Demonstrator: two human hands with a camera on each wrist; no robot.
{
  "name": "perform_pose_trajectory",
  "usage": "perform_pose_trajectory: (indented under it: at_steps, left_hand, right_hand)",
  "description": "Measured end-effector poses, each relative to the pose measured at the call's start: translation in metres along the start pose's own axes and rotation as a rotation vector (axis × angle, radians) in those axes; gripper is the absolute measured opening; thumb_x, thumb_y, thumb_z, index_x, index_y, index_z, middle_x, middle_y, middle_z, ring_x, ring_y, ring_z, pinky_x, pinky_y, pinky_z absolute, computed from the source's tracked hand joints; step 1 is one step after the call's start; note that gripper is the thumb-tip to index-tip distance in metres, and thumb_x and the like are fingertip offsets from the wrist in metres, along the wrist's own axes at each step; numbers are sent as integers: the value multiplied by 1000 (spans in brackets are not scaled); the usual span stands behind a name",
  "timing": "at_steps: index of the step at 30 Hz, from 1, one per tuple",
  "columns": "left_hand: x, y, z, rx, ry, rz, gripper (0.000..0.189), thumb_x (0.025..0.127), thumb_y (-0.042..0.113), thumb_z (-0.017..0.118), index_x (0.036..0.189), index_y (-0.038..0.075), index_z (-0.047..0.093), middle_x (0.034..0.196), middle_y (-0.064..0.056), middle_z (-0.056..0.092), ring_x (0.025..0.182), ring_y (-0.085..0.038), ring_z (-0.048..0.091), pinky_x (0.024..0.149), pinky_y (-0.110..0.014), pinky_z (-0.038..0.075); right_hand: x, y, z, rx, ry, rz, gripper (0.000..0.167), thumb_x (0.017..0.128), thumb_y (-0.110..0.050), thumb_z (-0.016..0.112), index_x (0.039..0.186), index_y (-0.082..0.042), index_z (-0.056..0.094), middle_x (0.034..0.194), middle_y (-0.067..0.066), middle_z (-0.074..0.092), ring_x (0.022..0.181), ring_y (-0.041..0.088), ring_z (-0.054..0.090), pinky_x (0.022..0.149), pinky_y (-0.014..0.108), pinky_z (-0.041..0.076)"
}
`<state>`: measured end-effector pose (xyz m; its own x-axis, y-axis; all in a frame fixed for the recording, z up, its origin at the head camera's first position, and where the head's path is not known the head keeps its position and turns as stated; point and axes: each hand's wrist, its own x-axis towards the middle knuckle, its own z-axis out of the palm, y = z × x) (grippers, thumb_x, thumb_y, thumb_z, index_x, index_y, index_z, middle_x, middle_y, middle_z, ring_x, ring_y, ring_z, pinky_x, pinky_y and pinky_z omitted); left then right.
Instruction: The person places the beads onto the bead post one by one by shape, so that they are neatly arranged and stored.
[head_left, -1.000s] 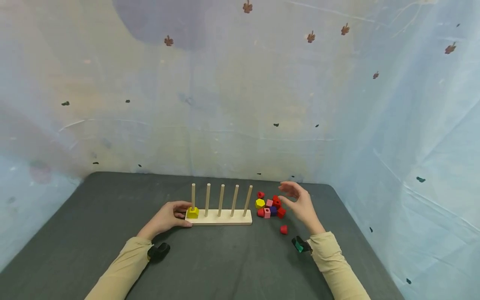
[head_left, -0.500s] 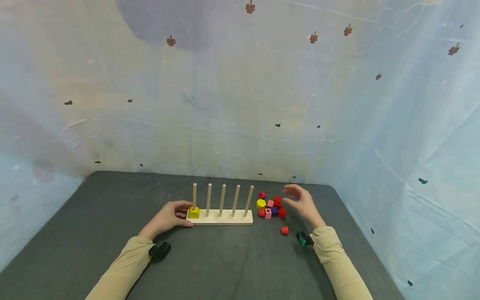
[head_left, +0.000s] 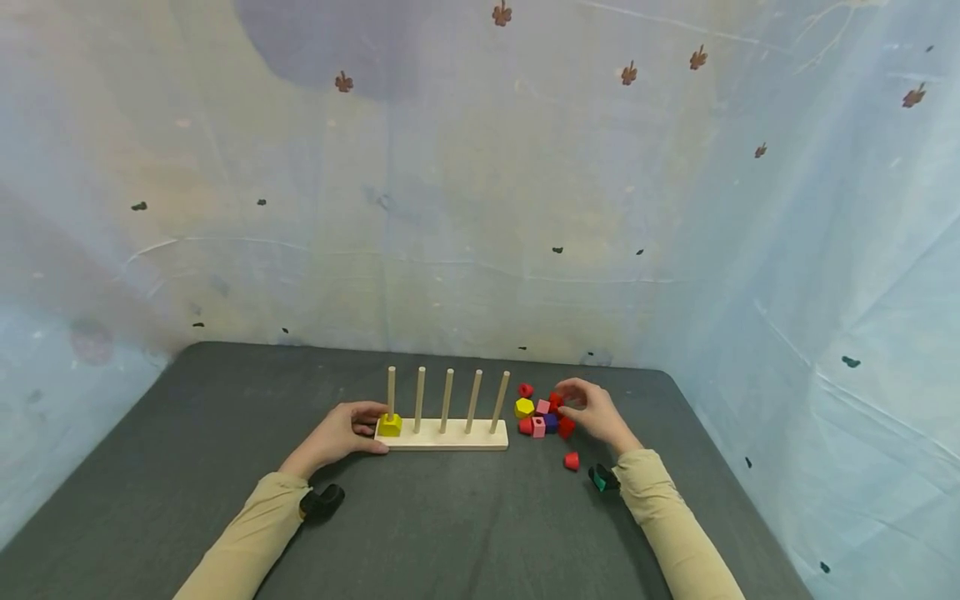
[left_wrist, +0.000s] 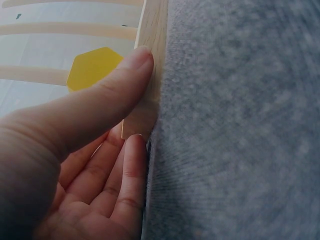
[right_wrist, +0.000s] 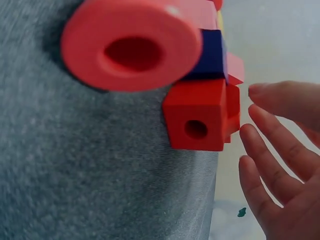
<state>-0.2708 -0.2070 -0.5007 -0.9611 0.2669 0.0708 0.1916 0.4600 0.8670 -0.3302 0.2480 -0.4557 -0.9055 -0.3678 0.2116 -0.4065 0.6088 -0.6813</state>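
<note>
My left hand (head_left: 337, 433) grips the left end of a wooden peg board (head_left: 442, 440); in the left wrist view the thumb lies over the board's edge (left_wrist: 150, 30), with the fingers curled at its end. A yellow hexagonal bead (head_left: 389, 427) sits at the foot of the leftmost peg. Over the right side of a pile of beads hovers my right hand (head_left: 596, 412), fingers spread and slightly bent. In the right wrist view its fingertips stand close to a red cube bead (right_wrist: 212, 107) with a hole, and a gap shows between thumb and fingers.
Beside the cube are a dark blue bead (right_wrist: 212, 57) and pink beads (head_left: 538, 427). Another yellow hexagonal bead (head_left: 524, 407) lies at the pile's left. One red bead (head_left: 572, 461) lies apart, nearer the front. A patterned curtain (head_left: 450, 208) hangs behind the dark table (head_left: 420, 533).
My right hand first drew back slightly to the right, then came left and down to the red beads. The left hand keeps its hold on the peg board.
</note>
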Motion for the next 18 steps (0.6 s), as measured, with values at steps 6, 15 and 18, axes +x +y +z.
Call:
perform_pose_trajectory:
  at_steps: [6,15,18]
  left_hand:
    - [0,0,1,9,4,-5,72,68,19,87,130,-1,56,125,-18,58,110,-30,58,85,-37,52]
    - [-1,4,0,6,6,-16,72,68,18,87,130,-1,56,125,-18,58,110,-30,58,86,-37,52]
    - [-1,4,0,12,6,-15,72,68,18,87,130,-1,56,125,-18,58,109,-30,58,85,-37,52]
  right_hand:
    - [1,2,3,-57,-25,12,31,87,0,69,117,-3,62,110,11,65,99,27,60,88,48,50]
    - [2,1,2,-112,-29,47,30,86,-1,70,115,-2,64,110,10,65,99,26,60,86,46,50]
    - [2,1,1,-128,-26,71,29,85,-2,72,113,-2,65,108,9,65,96,25,61,84,44,51]
